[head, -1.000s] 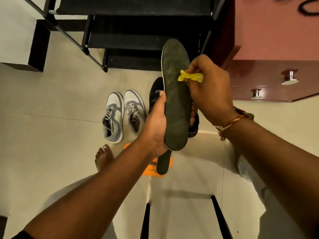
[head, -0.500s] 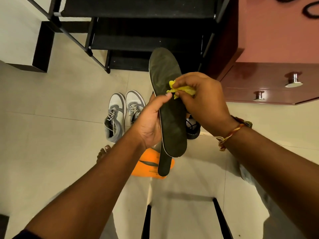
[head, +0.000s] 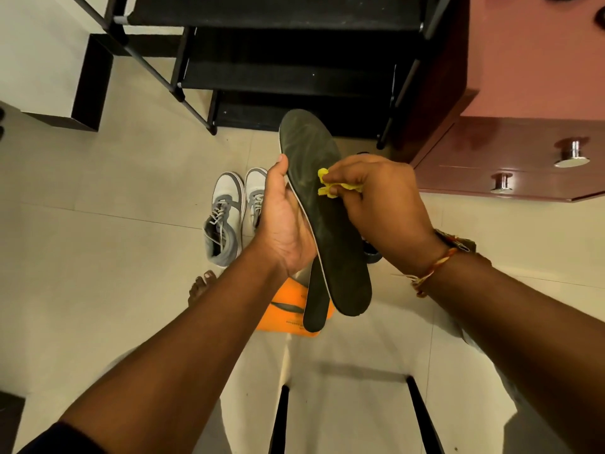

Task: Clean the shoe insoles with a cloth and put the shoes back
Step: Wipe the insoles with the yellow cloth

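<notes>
Cleaning is under way, and by my reading it is not close to finished. The left hand (head: 284, 224) holds a dark insole (head: 327, 231) up in front of the person, toe end far and heel end near. Its thumb presses the left edge, and its other fingers pass behind the insole out of sight. A second insole (head: 315, 306) sits behind the first in the same grip, with only its heel showing below. The right hand (head: 376, 204) has its fingers pressed together, pinching a small wad of yellow cloth (head: 330, 185) that touches the middle of the front insole. Pale streaks show on the toe part, so that area probably needs more wiping. Whether the second insole has been wiped cannot be told.

Left to do: finish both insoles, refit them and put the shoes back. A grey-and-white pair of shoes (head: 229, 217) stands on the floor to the left of the hands, not on the rack (head: 262, 77). A dark shoe (head: 373, 253) is mostly hidden behind the right hand.

The floor (head: 98, 257) is pale glossy tile. An orange item (head: 288, 309) lies on it below the insoles, and a bare foot (head: 201, 286) is just left of that. The black rack stands at the far side, with a reddish cabinet (head: 523, 152) with metal knobs to its right. The light is warm and dim.
</notes>
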The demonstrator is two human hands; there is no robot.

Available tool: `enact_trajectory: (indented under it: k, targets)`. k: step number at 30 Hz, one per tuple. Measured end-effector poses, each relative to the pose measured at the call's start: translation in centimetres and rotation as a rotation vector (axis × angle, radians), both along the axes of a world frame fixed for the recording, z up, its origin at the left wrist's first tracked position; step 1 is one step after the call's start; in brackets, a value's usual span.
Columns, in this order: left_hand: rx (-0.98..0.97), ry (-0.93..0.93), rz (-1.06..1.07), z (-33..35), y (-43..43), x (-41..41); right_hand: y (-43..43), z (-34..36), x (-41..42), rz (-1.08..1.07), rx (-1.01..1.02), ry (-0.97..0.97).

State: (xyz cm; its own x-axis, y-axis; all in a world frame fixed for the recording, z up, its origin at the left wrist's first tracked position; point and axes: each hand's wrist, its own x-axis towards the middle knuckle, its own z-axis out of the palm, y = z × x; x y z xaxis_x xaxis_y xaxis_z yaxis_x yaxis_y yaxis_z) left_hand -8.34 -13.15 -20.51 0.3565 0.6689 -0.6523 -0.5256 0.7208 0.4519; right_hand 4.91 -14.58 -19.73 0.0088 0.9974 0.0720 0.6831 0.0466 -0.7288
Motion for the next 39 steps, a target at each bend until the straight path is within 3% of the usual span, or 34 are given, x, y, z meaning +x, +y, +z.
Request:
enact_trajectory:
  k: [7,11,14,19,27,30,34,39]
  targets:
    - [-0.002,0.112,0.029,0.4,-0.2,0.3,-1.6,0.9,-2.2,0.085,-0.054,0.215]
    - [-0.021,0.043,0.015,0.1,-0.4,0.5,-1.2,1.2,-1.8,0.1,0.038,0.099]
    - [0.029,0.022,-0.089,-0.2,-0.9,0.9,0.3,1.2,0.2,-0.015,0.066,-0.033]
    - [0.016,0.004,-0.145,-0.7,-1.0,1.0,1.3,1.1,1.8,-0.159,0.051,-0.059]
    - [0.014,0.179,0.023,0.1,-0.3,0.1,-1.8,1.7,-2.8,-0.005,-0.118,0.323]
    - [0.014,0.18,0.027,0.1,-0.4,0.2,-1.3,1.5,-2.3,0.019,-0.01,0.206]
    - [0.028,0.081,-0.132,0.2,-1.1,1.2,0.8,1.2,0.7,-0.105,0.073,0.009]
    - [0.025,0.069,-0.186,-0.2,-1.2,1.1,1.9,0.7,3.1,-0.261,0.015,0.012]
